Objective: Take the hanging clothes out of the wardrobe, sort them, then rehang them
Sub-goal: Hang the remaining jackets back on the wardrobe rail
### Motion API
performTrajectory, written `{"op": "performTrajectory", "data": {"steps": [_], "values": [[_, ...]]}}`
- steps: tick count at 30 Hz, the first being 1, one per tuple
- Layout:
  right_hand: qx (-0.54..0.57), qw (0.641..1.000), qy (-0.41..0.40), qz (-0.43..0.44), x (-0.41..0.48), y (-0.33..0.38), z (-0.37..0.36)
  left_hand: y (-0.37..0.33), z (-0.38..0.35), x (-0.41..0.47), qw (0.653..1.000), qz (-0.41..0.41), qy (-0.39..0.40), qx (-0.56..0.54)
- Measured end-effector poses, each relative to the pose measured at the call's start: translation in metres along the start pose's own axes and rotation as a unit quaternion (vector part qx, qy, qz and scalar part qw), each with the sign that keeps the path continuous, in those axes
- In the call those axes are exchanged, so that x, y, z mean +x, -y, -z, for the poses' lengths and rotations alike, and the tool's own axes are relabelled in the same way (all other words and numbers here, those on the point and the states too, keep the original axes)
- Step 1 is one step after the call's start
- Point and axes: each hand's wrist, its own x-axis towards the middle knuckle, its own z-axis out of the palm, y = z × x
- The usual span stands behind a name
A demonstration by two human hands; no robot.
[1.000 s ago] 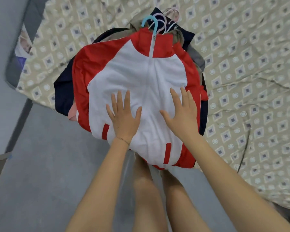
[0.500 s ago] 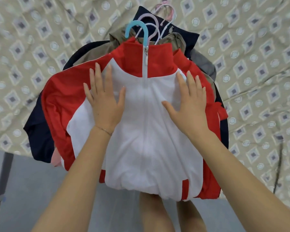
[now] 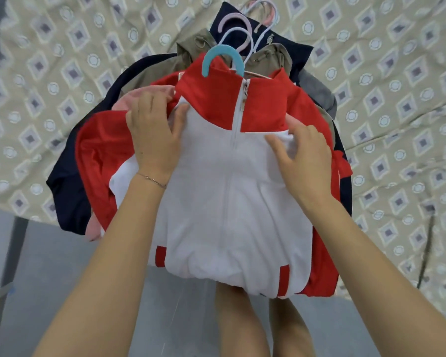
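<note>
Two bare hands work at the shoulders of a red-and-white zip-front jacket (image 3: 232, 202), which lies front-up on top of a pile of clothes on hangers at the edge of a bed. The left hand (image 3: 152, 135) has its fingers curled into the fabric beside the red collar, with the thumb on the white panel. A thin chain bracelet (image 3: 152, 179) circles that wrist. The right hand (image 3: 304, 155) bunches the white cloth on the opposite shoulder between curled fingers and thumb.

A light-blue plastic hanger hook (image 3: 222, 59) sticks out above the collar, and pale pink and white hanger hooks (image 3: 233, 20) lie just beyond it. A khaki garment (image 3: 191, 52), a navy garment (image 3: 70, 181), a grey garment (image 3: 317, 94) and a pink garment (image 3: 94, 228) show from under the jacket.

The pile rests on a beige bed sheet printed with diamonds and circles (image 3: 62, 47). The jacket's hem hangs past the bed's edge, over the grey floor (image 3: 49, 292) and the person's bare legs (image 3: 237, 325).
</note>
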Motion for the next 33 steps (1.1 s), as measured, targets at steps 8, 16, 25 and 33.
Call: {"op": "performTrajectory", "data": {"steps": [8, 16, 25, 33], "values": [[-0.036, 0.998, 0.057, 0.008, -0.057, 0.007, 0.058, -0.019, 0.083, -0.071, 0.987, -0.054, 0.151, -0.010], [-0.036, 0.981, 0.155, 0.115, -0.115, 0.041, 0.129, -0.077, 0.172, -0.208, 0.994, 0.081, 0.030, 0.074], [-0.096, 0.930, 0.253, 0.248, -0.210, 0.077, 0.163, -0.139, 0.231, -0.381, 0.957, 0.286, -0.044, 0.036], [-0.174, 0.836, 0.351, 0.383, -0.300, 0.121, 0.147, -0.167, 0.273, -0.507, 0.898, 0.420, -0.132, -0.013]]}}
